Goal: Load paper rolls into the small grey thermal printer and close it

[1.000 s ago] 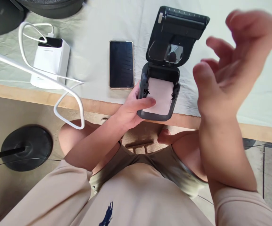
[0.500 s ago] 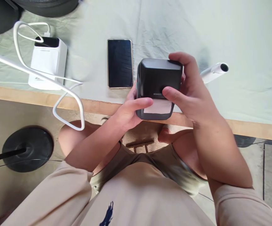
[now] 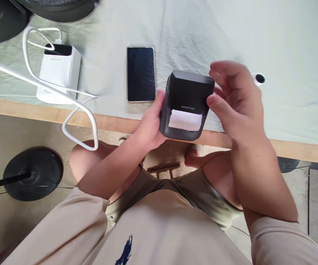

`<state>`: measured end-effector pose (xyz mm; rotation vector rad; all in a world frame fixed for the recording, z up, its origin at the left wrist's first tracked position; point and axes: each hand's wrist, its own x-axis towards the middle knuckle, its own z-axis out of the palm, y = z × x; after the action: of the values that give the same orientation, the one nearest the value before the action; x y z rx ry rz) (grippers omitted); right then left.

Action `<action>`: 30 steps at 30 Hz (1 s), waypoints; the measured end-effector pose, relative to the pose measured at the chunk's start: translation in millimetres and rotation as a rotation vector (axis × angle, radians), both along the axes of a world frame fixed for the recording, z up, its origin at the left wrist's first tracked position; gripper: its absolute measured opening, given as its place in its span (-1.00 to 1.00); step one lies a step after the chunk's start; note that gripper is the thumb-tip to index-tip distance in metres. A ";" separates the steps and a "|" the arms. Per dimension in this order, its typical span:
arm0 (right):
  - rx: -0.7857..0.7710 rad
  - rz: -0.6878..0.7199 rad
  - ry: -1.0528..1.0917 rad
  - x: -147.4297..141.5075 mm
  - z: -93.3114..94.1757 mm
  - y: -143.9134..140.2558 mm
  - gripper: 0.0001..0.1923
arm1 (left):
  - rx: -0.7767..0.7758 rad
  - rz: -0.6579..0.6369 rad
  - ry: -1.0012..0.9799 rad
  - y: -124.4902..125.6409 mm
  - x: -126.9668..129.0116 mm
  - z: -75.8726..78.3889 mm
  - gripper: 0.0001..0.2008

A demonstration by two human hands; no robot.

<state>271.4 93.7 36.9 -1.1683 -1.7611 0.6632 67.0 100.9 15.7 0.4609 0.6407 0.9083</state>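
- Nearest the camera are the person's beige shirt and bare knees, with the forearms reaching forward from either side toward the wooden edge of the surface (image 3: 299,152).
- The left hand (image 3: 150,127) grips the small black label printer (image 3: 188,105) from its left side, fingers clamped around the casing and thumb along the near-left corner. The printer sits at the near edge of the surface, over the green cloth (image 3: 258,33).
- A strip of white paper (image 3: 185,120) sticks out of the printer's front slot, facing the person; the lid is down.
- The right hand (image 3: 236,103) hovers just right of the printer, fingers loosely curled and apart, holding nothing; its fingertips are close to the lid's top-right corner, whether touching I cannot tell. The printer lies left of this hand.
- Just left of the printer lies a dark phone (image 3: 141,73), long axis pointing away.
- Farther left stands a white power bank (image 3: 59,71) with a looping white cable (image 3: 78,106); a white tube end (image 3: 258,78) peeks from behind the right hand.
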 end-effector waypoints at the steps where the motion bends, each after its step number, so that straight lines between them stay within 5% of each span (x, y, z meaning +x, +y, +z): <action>1: 0.011 0.029 -0.014 1.4 5.3 -1.0 -0.43 | -0.013 0.000 0.012 0.7 0.3 0.3 -0.53; 7: -0.104 0.100 -0.179 -2.3 26.8 -10.6 -0.29 | -0.063 -0.002 -0.033 4.0 -2.9 2.8 -0.64; 13: -0.037 0.072 -0.243 1.4 29.3 -10.4 -0.27 | -0.088 -0.009 -0.021 5.9 -1.2 0.3 -0.69; 19: 0.360 -0.392 -0.086 -20.8 47.3 -2.7 -0.84 | 0.022 -0.026 -0.047 3.5 -1.4 -0.1 -0.47; 22: 0.440 -0.516 0.014 -29.8 53.1 -3.3 -0.76 | 0.073 -0.045 -0.061 1.4 -3.7 0.3 -0.56; 27: 0.154 -0.197 -0.362 -20.7 51.9 -5.1 -0.97 | 0.084 -0.040 -0.040 -1.0 -5.9 -1.7 -0.61; 30: 0.032 -0.130 -0.678 -15.4 46.3 -0.8 -0.69 | 0.111 -0.046 -0.016 -3.2 -6.4 -3.6 -0.53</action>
<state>256.0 92.9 83.2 -1.5892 -2.2028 0.1545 60.7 97.8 12.1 0.5647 0.5648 0.9054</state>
